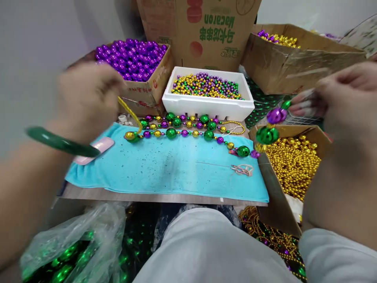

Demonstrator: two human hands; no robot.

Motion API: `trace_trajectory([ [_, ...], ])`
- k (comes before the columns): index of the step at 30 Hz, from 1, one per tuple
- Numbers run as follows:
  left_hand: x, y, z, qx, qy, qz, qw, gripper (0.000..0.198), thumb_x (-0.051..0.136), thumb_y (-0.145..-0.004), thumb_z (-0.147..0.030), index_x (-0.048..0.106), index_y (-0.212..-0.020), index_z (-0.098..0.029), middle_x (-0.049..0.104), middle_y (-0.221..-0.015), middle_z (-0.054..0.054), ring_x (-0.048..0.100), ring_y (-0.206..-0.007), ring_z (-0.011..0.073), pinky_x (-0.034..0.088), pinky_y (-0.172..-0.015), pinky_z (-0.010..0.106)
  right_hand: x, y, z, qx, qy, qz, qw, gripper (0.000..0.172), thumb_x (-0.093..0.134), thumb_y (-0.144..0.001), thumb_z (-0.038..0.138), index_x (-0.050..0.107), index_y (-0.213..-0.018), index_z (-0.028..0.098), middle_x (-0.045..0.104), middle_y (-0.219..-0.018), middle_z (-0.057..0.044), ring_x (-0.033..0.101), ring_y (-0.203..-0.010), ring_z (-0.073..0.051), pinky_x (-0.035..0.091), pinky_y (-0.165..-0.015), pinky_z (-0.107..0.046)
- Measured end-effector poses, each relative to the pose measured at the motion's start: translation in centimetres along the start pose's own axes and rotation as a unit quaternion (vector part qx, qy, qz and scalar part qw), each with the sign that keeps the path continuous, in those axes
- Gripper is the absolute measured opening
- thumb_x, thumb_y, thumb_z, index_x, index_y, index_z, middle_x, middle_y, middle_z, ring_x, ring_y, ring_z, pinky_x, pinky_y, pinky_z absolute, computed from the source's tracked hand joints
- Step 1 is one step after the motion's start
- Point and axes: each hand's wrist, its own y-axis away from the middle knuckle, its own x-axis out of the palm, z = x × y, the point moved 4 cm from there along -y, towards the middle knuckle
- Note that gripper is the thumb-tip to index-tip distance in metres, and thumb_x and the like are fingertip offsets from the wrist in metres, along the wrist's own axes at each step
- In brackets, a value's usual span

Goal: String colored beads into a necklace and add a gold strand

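A bead garland (184,133) of green, purple and gold balls runs across the blue towel (165,169). Its right end rises into my right hand (347,90), whose fingers are pinched at a small green bead. On the left, my left hand (91,98) is closed on a thin gold bead strand (129,110) that drops to the garland's left end. Both hands are raised above the towel and somewhat blurred. Small scissors (242,169) with white wrapping on the handles lie at the towel's right, near a long thin needle (213,164).
A white foam box (206,105) of small mixed beads stands behind the towel. Purple balls (135,59) fill a carton at back left. A carton (265,177) of gold beads is at right. A pink oval object (101,145) lies on the towel, below my left wrist.
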Motion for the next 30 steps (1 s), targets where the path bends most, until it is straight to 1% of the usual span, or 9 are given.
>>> trace_trajectory([
  [3,3.6,4.6,-1.9,-0.018,0.073,0.098,0.992,0.021,0.045,-0.085,-0.022,0.063,-0.086,-0.012,0.062,-0.084,0.002,0.058,-0.085,0.0148,0.047,-0.083,0.033,3.0,4.3,-1.9,0.086,-0.074,0.010,0.994,0.015,0.054,-0.084,0.012,0.049,-0.072,0.017,0.067,-0.066,-0.008,0.066,-0.053,-0.014,0.052,-0.055,-0.034],
  [6,7.8,9.3,-3.7,-0.057,0.151,0.159,0.974,0.017,0.043,-0.084,-0.021,0.060,-0.082,-0.019,0.064,-0.085,0.004,0.058,-0.082,0.0181,0.047,-0.077,0.031,7.6,8.4,-4.4,0.143,-0.107,0.094,0.979,0.012,0.053,-0.085,0.016,0.046,-0.075,0.019,0.066,-0.063,-0.004,0.066,-0.051,-0.014,0.053,-0.052,-0.031],
  [10,12.6,13.0,-5.4,-0.115,0.238,0.211,0.941,0.015,0.044,-0.083,-0.025,0.058,-0.077,-0.020,0.063,-0.079,0.004,0.057,-0.076,0.0190,0.044,-0.070,0.030,15.7,13.1,-6.4,0.124,-0.085,0.281,0.948,0.008,0.049,-0.086,0.022,0.046,-0.078,0.021,0.066,-0.065,-0.001,0.063,-0.053,-0.014,0.048,-0.050,-0.027],
  [15,15.9,15.3,-6.0,-0.245,0.351,0.205,0.880,0.014,0.048,-0.080,-0.028,0.058,-0.074,-0.020,0.058,-0.065,0.000,0.054,-0.066,0.0157,0.041,-0.064,0.028,23.1,16.0,-7.2,0.070,-0.082,0.379,0.919,0.007,0.047,-0.085,0.020,0.046,-0.078,0.021,0.060,-0.058,0.003,0.057,-0.053,-0.013,0.043,-0.056,-0.025],
  [19,17.1,16.5,-6.2,-0.340,0.491,0.210,0.774,0.016,0.057,-0.073,-0.033,0.058,-0.070,-0.018,0.058,-0.061,-0.001,0.055,-0.061,0.0139,0.043,-0.061,0.026,25.4,15.7,-7.3,0.037,-0.135,0.368,0.919,0.009,0.048,-0.085,0.024,0.050,-0.077,0.021,0.060,-0.061,0.002,0.056,-0.058,-0.014,0.043,-0.060,-0.026],
  [22,17.2,16.6,-6.5,-0.364,0.548,0.221,0.720,0.022,0.063,-0.068,-0.038,0.062,-0.071,-0.016,0.062,-0.063,0.000,0.057,-0.062,0.0137,0.046,-0.061,0.027,26.1,14.7,-7.1,-0.027,-0.143,0.337,0.930,0.010,0.052,-0.083,0.025,0.053,-0.074,0.020,0.066,-0.085,-0.005,0.060,-0.082,-0.017,0.044,-0.070,-0.029],
  [26,16.6,15.7,-6.4,-0.353,0.538,0.230,0.730,0.024,0.065,-0.067,-0.038,0.067,-0.073,-0.016,0.064,-0.067,0.002,0.058,-0.061,0.0134,0.048,-0.060,0.027,26.7,13.7,-6.7,-0.064,-0.188,0.368,0.908,0.012,0.054,-0.083,0.025,0.056,-0.073,0.019,0.059,-0.122,-0.012,0.051,-0.117,-0.023,0.045,-0.071,-0.029],
  [28,16.3,15.3,-6.6,-0.335,0.534,0.252,0.735,0.022,0.064,-0.068,-0.037,0.068,-0.073,-0.015,0.063,-0.065,0.001,0.057,-0.059,0.0130,0.047,-0.058,0.026,27.0,13.4,-6.6,-0.061,-0.213,0.404,0.888,0.012,0.054,-0.083,0.025,0.057,-0.073,0.019,0.054,-0.131,-0.012,0.050,-0.119,-0.024,0.046,-0.071,-0.029],
  [30,16.0,15.0,-6.8,-0.310,0.540,0.275,0.732,0.021,0.062,-0.071,-0.035,0.068,-0.071,-0.015,0.061,-0.061,0.000,0.056,-0.057,0.0121,0.045,-0.056,0.025,27.2,13.1,-6.6,-0.052,-0.239,0.436,0.866,0.012,0.055,-0.083,0.026,0.058,-0.073,0.018,0.057,-0.127,-0.012,0.053,-0.114,-0.023,0.046,-0.074,-0.030],
])
